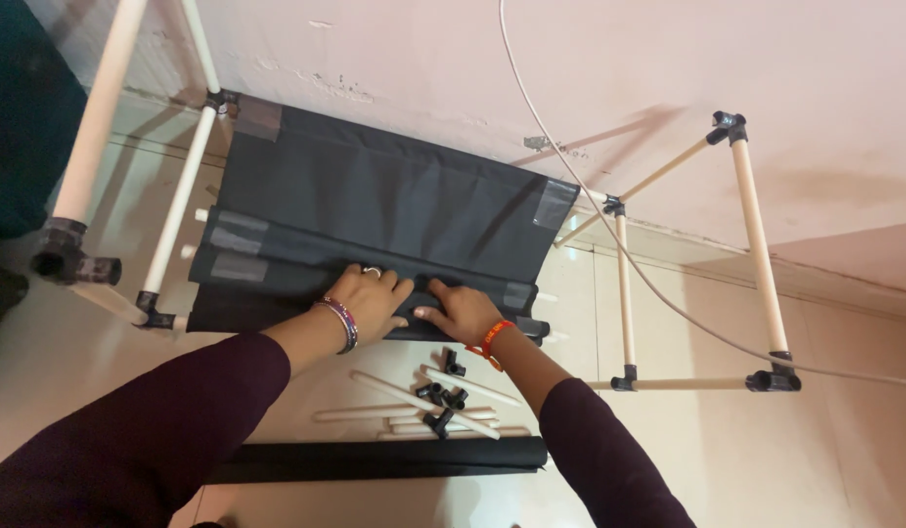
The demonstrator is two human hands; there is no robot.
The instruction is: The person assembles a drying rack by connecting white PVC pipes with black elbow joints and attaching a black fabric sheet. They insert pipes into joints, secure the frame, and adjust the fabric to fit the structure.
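I see my left hand (367, 298) and right hand (460, 310) pressed flat, fingers spread, on the dark fabric shelf (375, 210) above loose tubes (423, 401).

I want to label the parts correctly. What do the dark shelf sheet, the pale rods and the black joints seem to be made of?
Dark shelf sheet: matte fabric, judging by its creases. Pale rods: smooth, cream, probably plastic or coated metal tube. Black joints: likely moulded plastic, slightly glossy.
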